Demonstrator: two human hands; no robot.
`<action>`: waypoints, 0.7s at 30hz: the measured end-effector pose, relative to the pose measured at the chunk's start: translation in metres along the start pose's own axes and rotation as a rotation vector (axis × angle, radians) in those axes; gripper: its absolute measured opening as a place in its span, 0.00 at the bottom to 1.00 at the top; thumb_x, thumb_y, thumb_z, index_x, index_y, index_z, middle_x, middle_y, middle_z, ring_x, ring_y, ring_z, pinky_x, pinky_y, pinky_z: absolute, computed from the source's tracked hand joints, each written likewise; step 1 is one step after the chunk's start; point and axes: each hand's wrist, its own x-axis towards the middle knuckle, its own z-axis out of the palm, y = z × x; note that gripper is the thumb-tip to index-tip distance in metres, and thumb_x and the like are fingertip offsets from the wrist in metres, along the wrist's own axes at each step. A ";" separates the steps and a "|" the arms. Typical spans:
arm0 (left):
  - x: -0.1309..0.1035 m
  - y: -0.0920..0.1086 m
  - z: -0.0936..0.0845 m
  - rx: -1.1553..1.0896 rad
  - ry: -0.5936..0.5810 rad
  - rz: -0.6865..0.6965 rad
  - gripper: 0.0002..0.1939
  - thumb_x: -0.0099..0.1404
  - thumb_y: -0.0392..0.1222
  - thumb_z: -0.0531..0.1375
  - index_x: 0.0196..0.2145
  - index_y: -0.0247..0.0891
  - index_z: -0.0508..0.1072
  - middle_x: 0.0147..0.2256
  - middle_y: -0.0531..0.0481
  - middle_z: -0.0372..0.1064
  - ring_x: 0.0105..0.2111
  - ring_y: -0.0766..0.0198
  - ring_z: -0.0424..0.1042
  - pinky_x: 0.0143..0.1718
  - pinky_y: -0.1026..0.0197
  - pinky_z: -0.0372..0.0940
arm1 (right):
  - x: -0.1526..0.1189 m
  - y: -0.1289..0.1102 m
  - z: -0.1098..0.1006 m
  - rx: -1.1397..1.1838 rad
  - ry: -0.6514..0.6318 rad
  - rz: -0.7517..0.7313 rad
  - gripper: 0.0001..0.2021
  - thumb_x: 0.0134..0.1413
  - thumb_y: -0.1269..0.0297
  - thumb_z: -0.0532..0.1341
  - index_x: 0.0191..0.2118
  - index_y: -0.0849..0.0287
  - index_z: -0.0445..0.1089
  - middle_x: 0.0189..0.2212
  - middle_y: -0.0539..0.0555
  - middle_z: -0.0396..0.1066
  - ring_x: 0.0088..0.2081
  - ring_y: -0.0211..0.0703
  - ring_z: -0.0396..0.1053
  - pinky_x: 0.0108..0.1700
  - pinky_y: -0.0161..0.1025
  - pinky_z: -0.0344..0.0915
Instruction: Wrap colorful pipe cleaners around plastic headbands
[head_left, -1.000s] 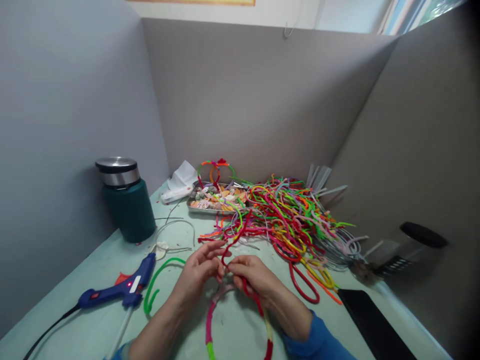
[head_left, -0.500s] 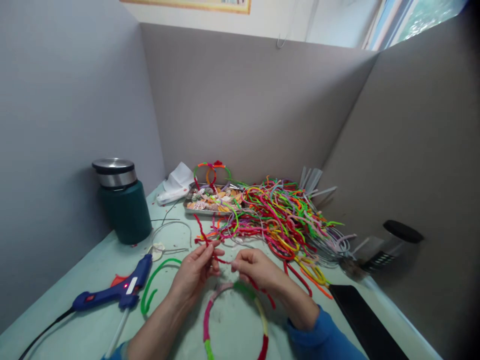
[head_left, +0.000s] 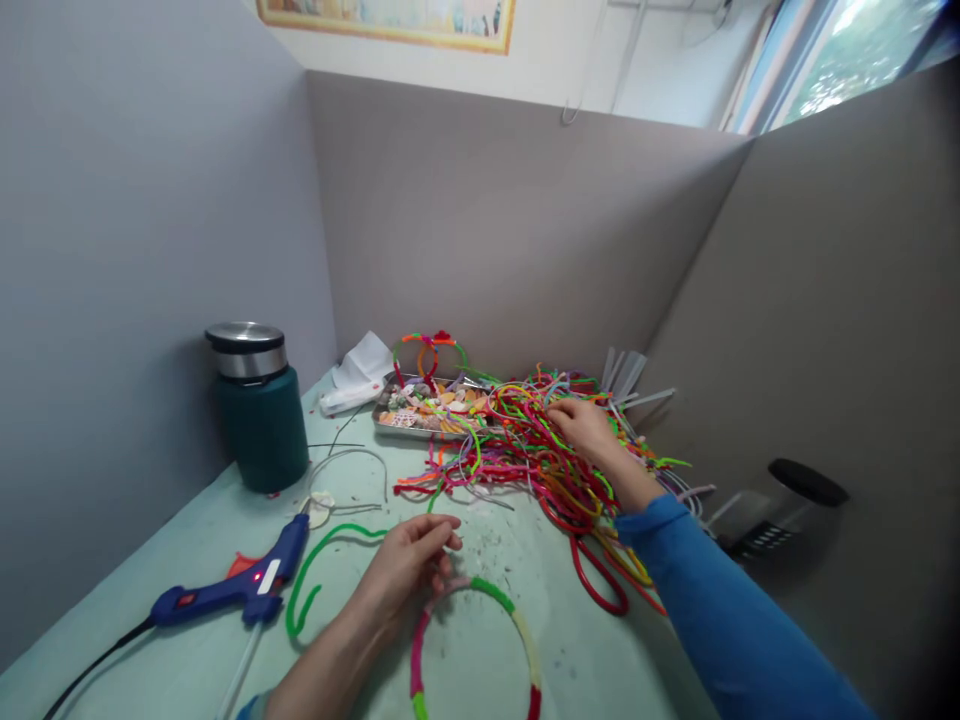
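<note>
My right hand (head_left: 583, 428) reaches into the heap of coloured pipe cleaners (head_left: 525, 425), its fingers pinched at the top of the heap; what they hold, if anything, is hidden. Near the front, my left hand (head_left: 416, 560) hovers over the table with its fingers curled and thumb against them; whether a thing is inside is too small to tell. Just below it lies a ring wrapped in pink, green, cream and red (head_left: 529, 640). A green pipe cleaner (head_left: 304, 570) curves on the table left of my left hand.
On the left are a blue glue gun (head_left: 259, 580) with a lit red light and a dark green flask (head_left: 262, 425). A metal tray (head_left: 409, 432) of shells stands at the back beside white tissue (head_left: 365, 368). A clear, black-lidded container (head_left: 795, 500) is at the right.
My right hand has moved away from my left hand, up and right to the heap. The red pipe cleaner that was between both hands is no longer there. The view has shifted slightly.
</note>
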 end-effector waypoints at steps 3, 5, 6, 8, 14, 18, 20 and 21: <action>-0.001 -0.003 0.001 0.027 -0.028 -0.010 0.12 0.56 0.44 0.63 0.34 0.32 0.70 0.25 0.53 0.67 0.12 0.77 0.59 0.19 0.68 0.63 | -0.005 -0.006 0.011 -0.127 0.013 -0.040 0.12 0.52 0.69 0.53 0.35 0.62 0.74 0.35 0.59 0.75 0.38 0.45 0.70 0.38 0.36 0.59; -0.001 -0.004 0.002 0.029 -0.030 -0.021 0.13 0.55 0.45 0.63 0.33 0.33 0.70 0.24 0.54 0.67 0.11 0.78 0.57 0.22 0.65 0.66 | -0.010 -0.014 0.015 -0.181 0.012 -0.081 0.15 0.56 0.67 0.50 0.40 0.63 0.73 0.40 0.62 0.73 0.42 0.46 0.68 0.41 0.37 0.58; -0.001 -0.005 0.002 0.022 -0.030 -0.023 0.13 0.55 0.45 0.63 0.32 0.33 0.70 0.24 0.55 0.67 0.11 0.78 0.57 0.24 0.64 0.67 | -0.013 -0.018 0.016 -0.198 -0.018 -0.118 0.16 0.58 0.66 0.49 0.42 0.63 0.72 0.41 0.61 0.73 0.42 0.45 0.68 0.41 0.36 0.58; -0.002 -0.005 0.003 0.005 -0.037 -0.023 0.13 0.54 0.46 0.63 0.33 0.33 0.70 0.22 0.56 0.66 0.11 0.78 0.56 0.29 0.61 0.68 | -0.021 -0.024 0.022 -0.222 -0.144 -0.208 0.14 0.57 0.64 0.51 0.39 0.59 0.73 0.38 0.56 0.74 0.37 0.41 0.69 0.38 0.33 0.58; -0.004 -0.005 0.002 0.051 -0.037 -0.017 0.14 0.54 0.47 0.63 0.32 0.33 0.70 0.22 0.56 0.66 0.11 0.78 0.56 0.30 0.60 0.68 | -0.046 -0.018 0.057 -0.361 -0.393 -0.294 0.08 0.49 0.69 0.57 0.33 0.58 0.74 0.32 0.55 0.75 0.33 0.42 0.70 0.32 0.32 0.57; -0.003 -0.006 0.001 0.051 -0.051 -0.005 0.14 0.54 0.47 0.63 0.31 0.33 0.70 0.22 0.56 0.66 0.10 0.78 0.55 0.34 0.57 0.69 | -0.049 -0.011 0.070 -0.437 -0.361 -0.275 0.10 0.50 0.70 0.57 0.38 0.60 0.73 0.39 0.61 0.73 0.39 0.48 0.70 0.36 0.36 0.58; -0.002 -0.007 0.001 0.062 -0.047 -0.004 0.13 0.54 0.47 0.63 0.31 0.33 0.70 0.22 0.56 0.66 0.10 0.78 0.55 0.33 0.57 0.69 | -0.045 -0.008 0.066 -0.444 -0.364 -0.264 0.10 0.50 0.69 0.56 0.37 0.59 0.73 0.37 0.59 0.74 0.39 0.48 0.70 0.36 0.36 0.58; -0.002 -0.007 0.001 0.066 -0.046 -0.003 0.13 0.54 0.47 0.63 0.31 0.33 0.70 0.22 0.56 0.66 0.10 0.78 0.55 0.33 0.57 0.69 | -0.042 -0.007 0.061 -0.439 -0.369 -0.259 0.10 0.51 0.69 0.56 0.37 0.58 0.73 0.35 0.58 0.75 0.38 0.47 0.70 0.35 0.35 0.58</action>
